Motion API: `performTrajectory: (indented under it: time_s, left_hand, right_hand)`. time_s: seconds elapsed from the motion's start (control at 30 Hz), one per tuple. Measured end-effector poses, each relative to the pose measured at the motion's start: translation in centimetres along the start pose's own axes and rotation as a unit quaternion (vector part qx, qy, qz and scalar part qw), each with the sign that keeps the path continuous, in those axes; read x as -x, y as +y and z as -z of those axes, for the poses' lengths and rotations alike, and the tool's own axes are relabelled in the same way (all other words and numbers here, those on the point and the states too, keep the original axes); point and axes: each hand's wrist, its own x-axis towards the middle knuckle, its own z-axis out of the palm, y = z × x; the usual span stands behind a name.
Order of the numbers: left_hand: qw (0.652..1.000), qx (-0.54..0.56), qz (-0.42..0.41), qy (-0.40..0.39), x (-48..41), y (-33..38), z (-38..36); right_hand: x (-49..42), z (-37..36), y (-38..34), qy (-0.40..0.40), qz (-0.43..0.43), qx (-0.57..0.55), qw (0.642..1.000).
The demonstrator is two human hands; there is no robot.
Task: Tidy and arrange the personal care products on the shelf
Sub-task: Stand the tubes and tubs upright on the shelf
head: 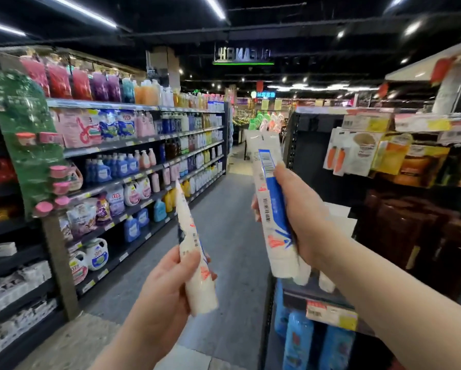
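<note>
My left hand (168, 279) grips a white tube (194, 252) with blue and orange print, cap end down and crimped end pointing up. My right hand (301, 217) holds a bundle of similar white and blue tubes (272, 209), upright, with barcodes facing me; two or three white caps stick out below the hand. Both hands are raised in front of me over the aisle, about a hand's width apart. The dark shelf (317, 297) sits just below and behind my right hand.
A long shelving run (144, 156) of detergent and shampoo bottles lines the left of the grey aisle floor (224, 222). Blue bottles (298, 340) stand under the right shelf's price tag (330, 313). Packaged goods (357, 153) hang on the right rack.
</note>
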Motion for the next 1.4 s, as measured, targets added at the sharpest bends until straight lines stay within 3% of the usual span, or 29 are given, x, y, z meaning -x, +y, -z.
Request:
performTrajectory:
  time_s: [0.13, 0.23, 0.53, 0.77, 0.97, 1.13, 1.33, 1.4]
  left_hand:
    - [0.998, -0.035, -0.041, -0.033, -6.8, -0.5, -2.3]
    - [0.993, -0.059, -0.081, -0.055, -11.3, -1.4, -4.0]
    - [0.983, -0.105, -0.101, -0.109, -22.4, -3.1, -8.3]
    - [0.988, -0.039, -0.015, -0.150, -28.5, -4.4, -10.2]
    - [0.974, -0.057, -0.017, -0.218, -31.1, -6.7, -10.5]
    - [0.971, -0.065, -0.006, -0.231, -31.9, -7.8, -11.1]
    - [0.974, -0.093, -0.022, -0.205, -32.6, -8.8, -12.5]
    - [0.978, -0.093, -0.022, -0.184, -32.6, -9.4, -12.9]
  right_hand:
    - [-3.7, 4.6, -3.3, -0.037, 0.143, 0.123, 0.981]
    - [-5.7, 7.7, -5.2, -0.046, 0.204, 0.235, 0.949]
    - [-11.7, 14.0, -5.6, 0.020, 0.244, 0.445, 0.861]
    - [-15.3, 17.4, -4.4, 0.112, 0.133, 0.503, 0.847]
    - [-17.7, 20.2, -2.3, 0.161, 0.027, 0.604, 0.780]
    - [-18.9, 21.6, -1.8, 0.123, -0.065, 0.677, 0.723]
    - [-19.7, 22.6, -1.1, 0.011, -0.112, 0.779, 0.616]
    - [-19.8, 23.1, -0.3, -0.021, -0.130, 0.778, 0.614]
